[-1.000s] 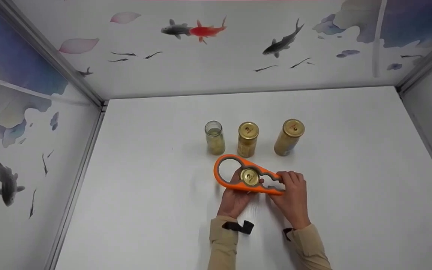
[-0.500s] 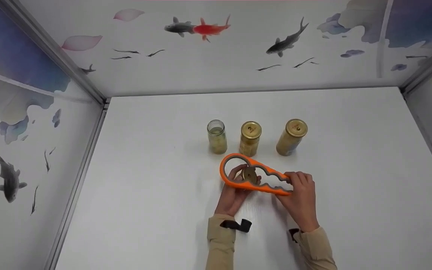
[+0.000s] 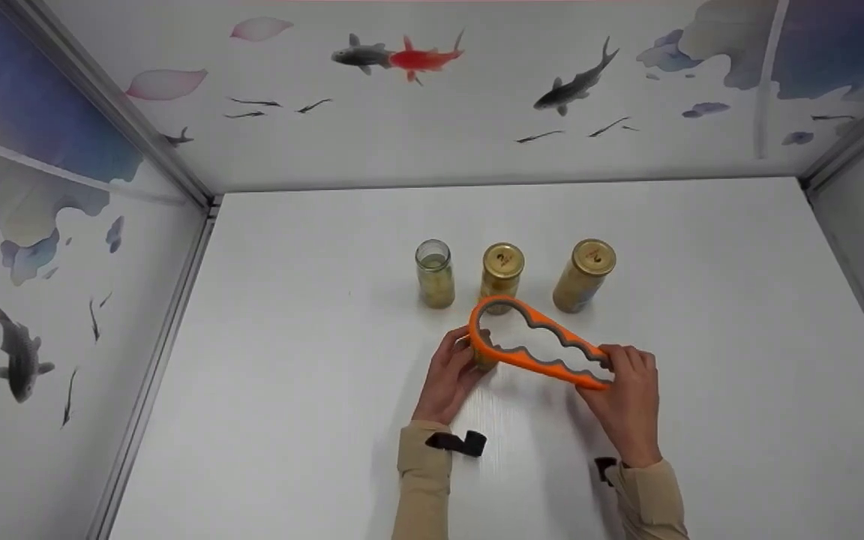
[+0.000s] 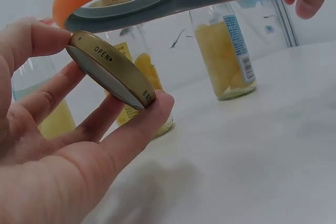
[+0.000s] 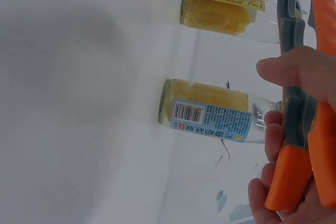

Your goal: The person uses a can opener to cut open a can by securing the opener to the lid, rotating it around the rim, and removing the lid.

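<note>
With fingertips and thumb, my left hand pinches a gold jar lid by its rim; the lid is tilted, and "OPEN" is printed on its side. In the head view the opener partly covers the lid. My right hand grips the handle ends of an orange and grey multi-size jar opener. The opener's round end is just above the left fingertips. Beyond the hands stands an uncapped glass jar with pale yellow contents. Beside it are a gold-capped jar and another gold-capped jar.
The three jars stand in a loose row on the white table, the right one spaced wider. A printed wall rises behind the table, and a side wall stands at the left.
The lid has come out of the opener's grip and tilted in my left hand. My left hand has shifted slightly left, while my right hand has carried the opener rightward.
</note>
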